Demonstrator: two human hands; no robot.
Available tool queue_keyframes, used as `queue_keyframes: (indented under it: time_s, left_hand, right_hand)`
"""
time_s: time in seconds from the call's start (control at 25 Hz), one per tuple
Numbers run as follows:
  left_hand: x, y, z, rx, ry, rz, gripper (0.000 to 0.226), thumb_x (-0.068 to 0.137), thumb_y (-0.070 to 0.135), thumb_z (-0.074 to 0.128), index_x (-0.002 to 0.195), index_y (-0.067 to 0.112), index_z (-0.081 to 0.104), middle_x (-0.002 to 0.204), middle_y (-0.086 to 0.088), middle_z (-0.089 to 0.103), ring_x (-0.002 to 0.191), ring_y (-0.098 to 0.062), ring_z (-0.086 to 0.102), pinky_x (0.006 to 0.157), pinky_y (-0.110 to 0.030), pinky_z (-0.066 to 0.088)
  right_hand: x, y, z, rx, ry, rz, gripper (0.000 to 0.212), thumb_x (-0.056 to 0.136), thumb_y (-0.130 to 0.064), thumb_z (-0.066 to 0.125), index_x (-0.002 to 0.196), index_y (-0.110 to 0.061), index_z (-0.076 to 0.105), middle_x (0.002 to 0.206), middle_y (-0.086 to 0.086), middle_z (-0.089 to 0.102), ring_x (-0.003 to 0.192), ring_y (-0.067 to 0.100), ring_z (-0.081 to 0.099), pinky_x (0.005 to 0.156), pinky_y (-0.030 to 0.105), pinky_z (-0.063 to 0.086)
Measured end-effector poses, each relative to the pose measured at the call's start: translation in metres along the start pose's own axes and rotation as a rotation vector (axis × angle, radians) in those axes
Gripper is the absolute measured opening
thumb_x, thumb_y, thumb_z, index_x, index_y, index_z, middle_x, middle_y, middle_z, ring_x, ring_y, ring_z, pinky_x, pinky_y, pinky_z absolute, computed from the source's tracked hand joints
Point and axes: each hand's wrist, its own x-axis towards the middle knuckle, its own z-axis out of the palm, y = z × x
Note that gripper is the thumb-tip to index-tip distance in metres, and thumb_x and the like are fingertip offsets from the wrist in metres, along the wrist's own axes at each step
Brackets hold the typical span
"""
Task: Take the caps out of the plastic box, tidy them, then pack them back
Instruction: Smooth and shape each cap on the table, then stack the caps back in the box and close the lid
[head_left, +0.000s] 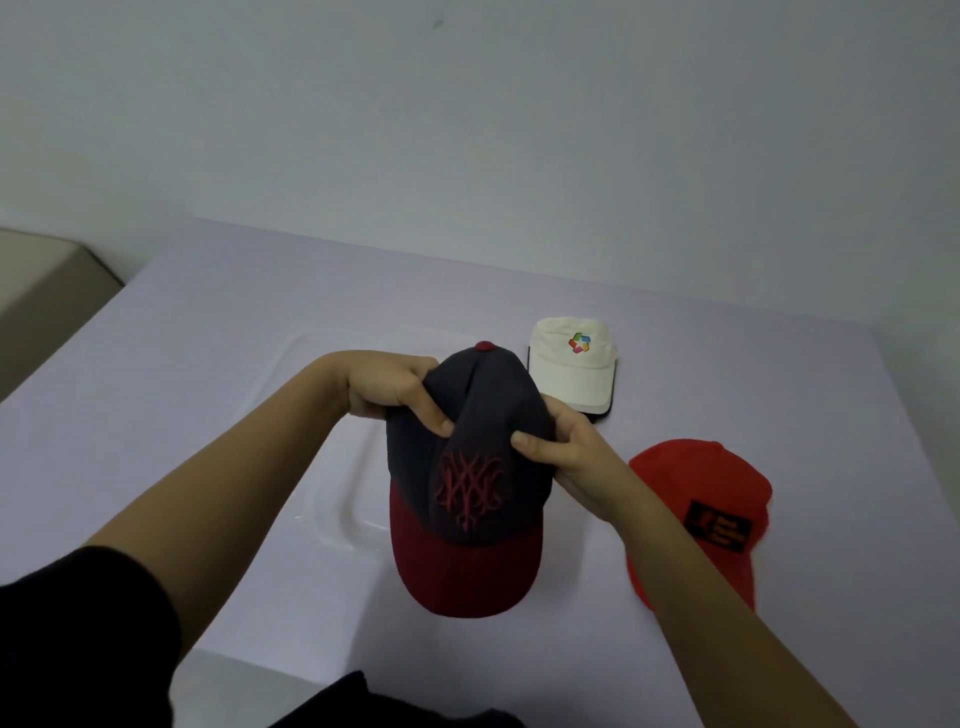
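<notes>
The left hand (384, 387) and right hand (571, 457) pinch the navy cap (483, 519) at centre in curled fingers (434, 418), seemingly tidying it; next it needs laying flat beside the white cap (566, 374) at one o'clock.

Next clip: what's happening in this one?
A person holds a navy cap by its crown, left hand and right hand gripping either side, brim toward the camera. It is over what looks like a clear plastic box on the table. A white cap and a red cap lie to the right, outside it.
</notes>
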Motion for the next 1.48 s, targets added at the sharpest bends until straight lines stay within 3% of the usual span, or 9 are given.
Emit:
queue_keyframes:
  time_s: [0.2, 0.32, 0.56, 0.64, 0.8, 1.08, 1.2, 1.28, 1.48]
  left_hand:
    - [-0.016, -0.028, -0.054, 0.005, -0.055, -0.06, 0.057, 0.061, 0.023, 0.084, 0.11, 0.001, 0.066, 0.114, -0.019, 0.068, 0.105, -0.036, 0.065, 0.088, -0.042, 0.053]
    - [-0.012, -0.043, -0.087, -0.003, -0.089, -0.146, 0.061, 0.057, 0.028, 0.086, 0.11, 0.005, 0.067, 0.115, -0.017, 0.068, 0.105, -0.033, 0.066, 0.084, -0.038, 0.055]
    - [0.036, -0.066, -0.111, 0.058, -0.137, -0.312, 0.028, 0.082, 0.006, 0.064, 0.11, 0.011, 0.066, 0.118, -0.013, 0.068, 0.108, -0.031, 0.064, 0.095, -0.044, 0.051]
    - [0.056, -0.078, -0.102, 0.137, -0.22, -0.379, 0.029, 0.084, 0.006, 0.062, 0.112, 0.009, 0.064, 0.119, -0.014, 0.066, 0.109, -0.032, 0.063, 0.096, -0.044, 0.05]
    - [0.08, -0.099, -0.086, 0.188, -0.261, -0.464, 0.027, 0.083, 0.003, 0.057, 0.109, 0.007, 0.063, 0.121, -0.019, 0.063, 0.113, -0.036, 0.059, 0.097, -0.045, 0.048]
    - [0.076, -0.113, -0.086, 0.146, -0.059, -0.459, 0.046, 0.08, 0.002, 0.06, 0.125, 0.007, 0.054, 0.13, -0.012, 0.059, 0.119, -0.03, 0.055, 0.102, -0.038, 0.043]
    - [0.067, -0.11, -0.086, 0.155, 0.07, -0.438, 0.083, 0.076, 0.003, 0.067, 0.146, 0.013, 0.025, 0.15, -0.01, 0.037, 0.135, -0.03, 0.037, 0.112, -0.038, 0.031]
    - [0.058, -0.097, -0.086, 0.18, 0.13, -0.421, 0.098, 0.077, 0.003, 0.065, 0.151, 0.019, 0.002, 0.157, -0.008, 0.02, 0.143, -0.028, 0.021, 0.118, -0.04, 0.019]
    - [0.06, -0.038, -0.071, 0.28, 0.498, -0.112, 0.078, 0.082, 0.005, 0.057, 0.149, 0.016, 0.018, 0.155, -0.004, 0.026, 0.142, -0.021, 0.027, 0.114, -0.039, 0.027]
  right_hand:
    - [0.026, 0.032, 0.041, -0.007, 0.269, 0.009, 0.053, 0.083, -0.063, 0.043, 0.12, -0.027, 0.054, 0.129, -0.003, 0.057, 0.123, 0.014, 0.051, 0.102, 0.029, 0.039]
    - [0.027, 0.075, 0.071, -0.257, 0.632, 0.237, 0.035, 0.097, -0.041, 0.037, 0.124, -0.022, 0.047, 0.134, 0.004, 0.05, 0.119, 0.016, 0.048, 0.095, 0.026, 0.035]
    - [0.046, 0.109, 0.115, -0.391, 0.714, 0.331, 0.049, 0.098, -0.023, 0.038, 0.144, -0.012, 0.023, 0.125, -0.001, 0.049, 0.12, 0.022, 0.049, 0.1, 0.028, 0.036]
    - [0.054, 0.119, 0.12, -0.508, 0.825, 0.355, 0.047, 0.098, -0.015, 0.036, 0.143, -0.014, 0.025, 0.094, 0.003, 0.061, 0.091, 0.025, 0.061, 0.081, 0.036, 0.05]
    - [0.058, 0.126, 0.123, -0.622, 0.913, 0.375, 0.047, 0.094, -0.009, 0.042, 0.139, -0.015, 0.031, 0.062, -0.002, 0.049, 0.059, 0.017, 0.052, 0.053, 0.027, 0.04]
    - [0.056, 0.129, 0.123, -0.609, 0.944, 0.384, 0.042, 0.095, -0.011, 0.038, 0.137, -0.015, 0.034, 0.081, 0.007, 0.061, 0.073, 0.024, 0.059, 0.064, 0.034, 0.048]
    - [0.055, 0.126, 0.118, -0.475, 0.847, 0.382, 0.046, 0.098, -0.024, 0.036, 0.142, -0.018, 0.026, 0.122, 0.011, 0.059, 0.108, 0.029, 0.058, 0.093, 0.042, 0.048]
    - [0.051, 0.119, 0.113, -0.381, 0.749, 0.34, 0.055, 0.098, -0.035, 0.037, 0.146, -0.017, 0.019, 0.15, 0.007, 0.034, 0.135, 0.025, 0.036, 0.11, 0.038, 0.031]
    - [0.031, 0.089, 0.071, -0.38, 0.818, 0.144, 0.052, 0.099, -0.032, 0.035, 0.146, -0.016, 0.021, 0.153, 0.003, 0.027, 0.14, 0.017, 0.026, 0.112, 0.031, 0.023]
